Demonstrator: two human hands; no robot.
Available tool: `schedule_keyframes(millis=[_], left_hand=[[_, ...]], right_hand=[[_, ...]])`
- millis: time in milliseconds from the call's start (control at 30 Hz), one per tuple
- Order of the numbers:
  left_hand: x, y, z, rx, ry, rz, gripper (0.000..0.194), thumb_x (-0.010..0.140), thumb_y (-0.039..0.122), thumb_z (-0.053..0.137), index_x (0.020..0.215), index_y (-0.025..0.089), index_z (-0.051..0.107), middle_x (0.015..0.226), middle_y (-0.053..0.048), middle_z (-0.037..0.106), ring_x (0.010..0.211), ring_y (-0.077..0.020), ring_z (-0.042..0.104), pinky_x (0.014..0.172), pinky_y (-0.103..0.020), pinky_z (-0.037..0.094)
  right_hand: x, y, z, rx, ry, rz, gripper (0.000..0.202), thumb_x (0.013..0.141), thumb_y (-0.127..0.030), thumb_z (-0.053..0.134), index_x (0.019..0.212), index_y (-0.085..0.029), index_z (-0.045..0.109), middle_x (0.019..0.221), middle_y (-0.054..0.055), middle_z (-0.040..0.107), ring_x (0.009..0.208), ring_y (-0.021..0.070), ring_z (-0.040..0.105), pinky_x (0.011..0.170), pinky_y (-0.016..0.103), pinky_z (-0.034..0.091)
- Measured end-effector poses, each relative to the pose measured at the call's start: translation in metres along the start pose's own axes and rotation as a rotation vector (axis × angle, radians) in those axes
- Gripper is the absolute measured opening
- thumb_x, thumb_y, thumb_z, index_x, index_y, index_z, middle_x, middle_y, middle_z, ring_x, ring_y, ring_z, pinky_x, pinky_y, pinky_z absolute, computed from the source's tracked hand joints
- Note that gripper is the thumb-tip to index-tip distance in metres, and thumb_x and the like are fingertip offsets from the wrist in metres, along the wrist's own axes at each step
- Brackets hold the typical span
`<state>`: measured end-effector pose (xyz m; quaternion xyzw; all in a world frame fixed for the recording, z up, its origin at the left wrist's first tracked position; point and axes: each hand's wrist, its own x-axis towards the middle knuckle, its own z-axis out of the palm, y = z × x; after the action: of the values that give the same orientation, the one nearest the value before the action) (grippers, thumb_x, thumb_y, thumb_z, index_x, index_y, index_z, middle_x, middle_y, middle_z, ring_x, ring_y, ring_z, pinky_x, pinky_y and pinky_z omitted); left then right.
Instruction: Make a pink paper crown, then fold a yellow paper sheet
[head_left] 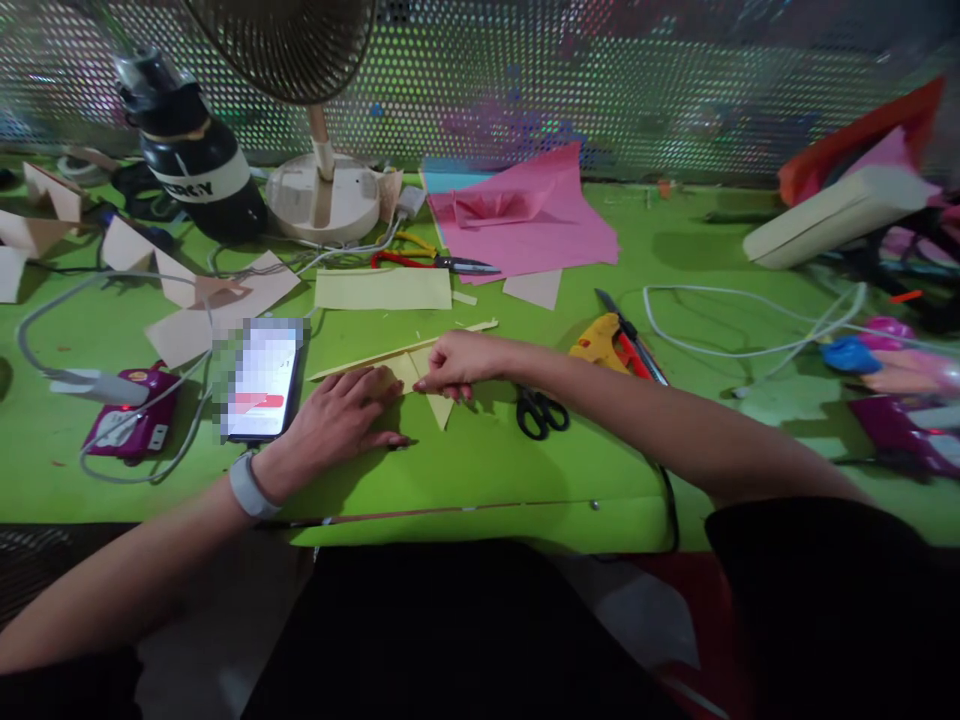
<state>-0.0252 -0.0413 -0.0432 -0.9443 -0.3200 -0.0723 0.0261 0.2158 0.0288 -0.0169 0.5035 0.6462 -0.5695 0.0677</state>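
A folded pale yellow paper [441,409] lies on the green table [480,470], with a thin raised strip along its far edge and a pointed tip toward me. My left hand [341,415] rests on the paper's left part, palm down with the fingers spread. Over its middle is my right hand [457,365], its fingers curled and pressed together on the paper near the centre crease. Whether those fingers pinch the paper or only press it is hard to see. Black-handled scissors [541,412] lie just right of my right hand, partly under the forearm.
A phone [262,380] lies left of my left hand, beside a purple power socket [135,412] with a cable. Behind are a fan [324,195], a dark bottle [202,165], pliers [435,262], pink paper [540,225] and a yellow strip [382,289]. A yellow tool [601,343] lies right.
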Motion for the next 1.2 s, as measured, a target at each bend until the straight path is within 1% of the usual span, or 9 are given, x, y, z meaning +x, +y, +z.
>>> schedule_keyframes(millis=[100,200,267,333,400,467,600,733,1200], left_hand=[[0.01,0.001,-0.016,-0.108,-0.022,-0.075,0.05,0.093,0.054,0.058,0.128,0.019,0.062,0.129,-0.014,0.065,0.114,-0.0305,0.063,0.09,-0.042,0.052],[0.03,0.0,-0.031,-0.376,-0.046,-0.387,0.028,0.095,0.039,0.056,0.099,0.014,0.07,0.087,-0.01,0.075,0.071,-0.0187,0.068,0.065,-0.031,0.053],[0.045,-0.003,-0.035,-0.649,-0.273,-0.479,0.033,0.095,0.04,0.055,0.076,0.016,0.068,0.062,-0.005,0.07,0.051,-0.0137,0.063,0.053,-0.025,0.049],[0.059,-0.006,-0.033,-0.857,-0.499,-0.544,0.04,0.095,0.041,0.053,0.064,0.017,0.062,0.056,-0.004,0.069,0.047,-0.0126,0.062,0.049,-0.024,0.049],[0.068,-0.008,-0.028,-0.974,-0.634,-0.633,0.042,0.095,0.038,0.052,0.059,0.017,0.06,0.056,-0.005,0.069,0.05,-0.0134,0.065,0.052,-0.025,0.052],[0.072,-0.01,-0.023,-1.056,-0.691,-0.75,0.041,0.095,0.036,0.052,0.06,0.017,0.061,0.059,-0.006,0.07,0.056,-0.0152,0.068,0.059,-0.03,0.055],[0.07,-0.013,-0.02,-1.188,-0.748,-0.898,0.034,0.09,0.038,0.059,0.067,0.015,0.067,0.065,-0.007,0.072,0.067,-0.0177,0.071,0.072,-0.036,0.058],[0.068,-0.012,-0.022,-1.206,-0.743,-0.949,0.03,0.086,0.037,0.064,0.066,0.016,0.066,0.063,-0.005,0.071,0.062,-0.0164,0.069,0.069,-0.033,0.057],[0.048,-0.021,-0.027,-1.127,-0.743,-0.947,0.041,0.079,0.052,0.07,0.058,0.017,0.066,0.058,-0.006,0.07,0.052,-0.0138,0.064,0.058,-0.027,0.052]], right_hand=[[0.003,-0.002,0.003,-0.037,-0.006,0.008,0.029,0.084,-0.026,0.072,0.06,-0.014,0.061,0.046,-0.004,0.061,0.038,0.0059,0.051,0.047,0.02,0.042],[0.004,-0.002,0.003,-0.039,0.002,0.012,0.03,0.083,-0.025,0.073,0.058,-0.015,0.061,0.044,-0.006,0.059,0.038,0.0061,0.049,0.049,0.021,0.044],[0.004,-0.003,0.002,-0.046,0.003,0.018,0.031,0.083,-0.025,0.074,0.056,-0.016,0.06,0.044,-0.006,0.059,0.038,0.0061,0.049,0.051,0.021,0.044],[0.002,-0.004,0.001,-0.051,-0.001,0.023,0.03,0.084,-0.022,0.072,0.056,-0.016,0.06,0.045,-0.006,0.06,0.038,0.0062,0.049,0.051,0.021,0.044],[0.001,-0.005,0.0,-0.055,-0.01,0.016,0.03,0.085,-0.02,0.07,0.057,-0.015,0.06,0.046,-0.005,0.06,0.039,0.0063,0.051,0.05,0.021,0.043],[0.0,-0.006,-0.001,-0.065,-0.018,0.002,0.03,0.086,-0.022,0.071,0.059,-0.015,0.06,0.047,-0.004,0.061,0.04,0.0064,0.052,0.049,0.021,0.042],[0.002,-0.004,-0.002,-0.071,-0.028,-0.001,0.03,0.085,-0.026,0.073,0.061,-0.015,0.06,0.049,-0.004,0.063,0.041,0.0067,0.053,0.05,0.021,0.043],[0.005,-0.001,-0.001,-0.056,-0.033,-0.004,0.031,0.083,-0.028,0.074,0.06,-0.015,0.06,0.049,-0.004,0.063,0.041,0.0066,0.052,0.051,0.021,0.045],[0.004,0.0,0.0,-0.034,-0.033,-0.012,0.033,0.084,-0.029,0.074,0.058,-0.015,0.06,0.048,-0.003,0.063,0.044,0.0082,0.058,0.054,0.022,0.048]])
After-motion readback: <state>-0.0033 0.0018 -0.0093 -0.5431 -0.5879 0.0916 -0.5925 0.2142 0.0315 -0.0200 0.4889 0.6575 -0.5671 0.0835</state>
